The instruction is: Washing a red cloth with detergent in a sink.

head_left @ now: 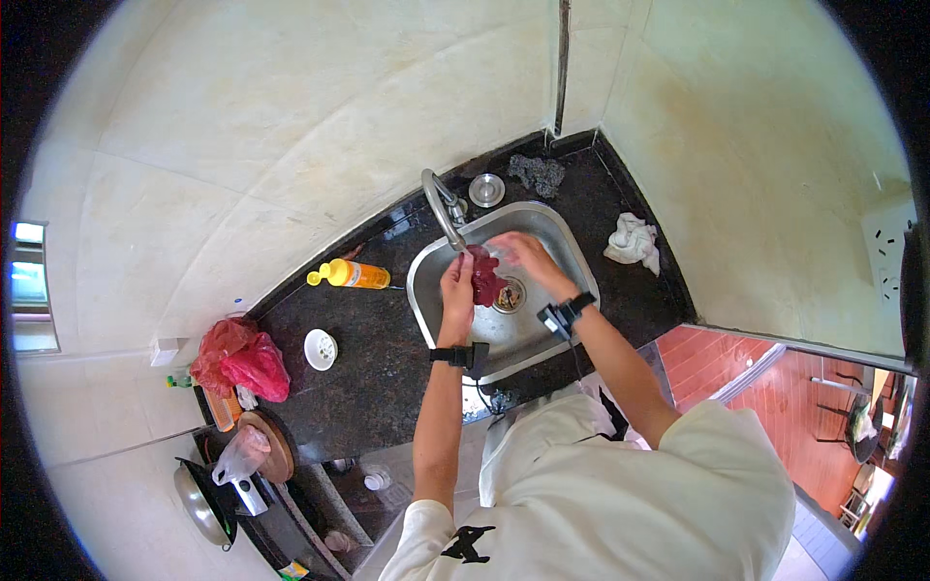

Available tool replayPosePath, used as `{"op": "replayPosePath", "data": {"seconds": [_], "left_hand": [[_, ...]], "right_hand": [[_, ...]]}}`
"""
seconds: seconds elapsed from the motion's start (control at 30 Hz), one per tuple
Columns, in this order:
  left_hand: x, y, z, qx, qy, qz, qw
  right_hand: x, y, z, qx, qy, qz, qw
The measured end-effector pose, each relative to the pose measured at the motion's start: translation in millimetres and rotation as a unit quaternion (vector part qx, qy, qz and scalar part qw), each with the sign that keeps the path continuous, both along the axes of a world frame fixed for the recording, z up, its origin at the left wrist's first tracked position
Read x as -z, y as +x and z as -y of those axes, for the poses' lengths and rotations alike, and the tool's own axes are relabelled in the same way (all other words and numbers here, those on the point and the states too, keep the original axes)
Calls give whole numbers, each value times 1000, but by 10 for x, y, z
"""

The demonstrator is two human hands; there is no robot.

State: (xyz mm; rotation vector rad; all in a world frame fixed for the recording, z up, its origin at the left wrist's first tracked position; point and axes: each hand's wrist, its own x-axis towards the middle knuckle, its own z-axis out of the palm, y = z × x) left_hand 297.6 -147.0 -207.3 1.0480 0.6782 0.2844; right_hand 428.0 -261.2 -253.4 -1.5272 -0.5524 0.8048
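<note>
Above the steel sink [562, 290], my left hand [457, 286] is closed on a dark red, soft, lobed piece [486, 278]; I cannot tell what it is made of. It hangs below the tip of the curved faucet [441, 205]. My right hand [523, 254] is just to the right of the piece, fingers apart, holding nothing. Below and between the hands, bits of debris lie in the drain strainer [509, 294]. Whether water is running I cannot make out.
On the dark counter, a yellow-orange bottle [356, 274] lies left of the sink, near a small white bowl [321, 350] and red plastic bags [247, 363]. Behind the sink are a round metal drain cover [486, 190] and a grey scrubber [538, 174]; a white cloth [633, 242] lies right.
</note>
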Motion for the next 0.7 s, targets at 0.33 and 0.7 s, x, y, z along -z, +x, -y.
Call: {"op": "replayPosePath", "data": {"seconds": [0.33,0.7], "left_hand": [[536,-69,-28,-185,-248,86,947],[579,-316,-235,-320,-220,87,918]], "right_hand": [[364,-766,197,84,258,-649,710],[254,-301,-338,166,255,-553,776]]}}
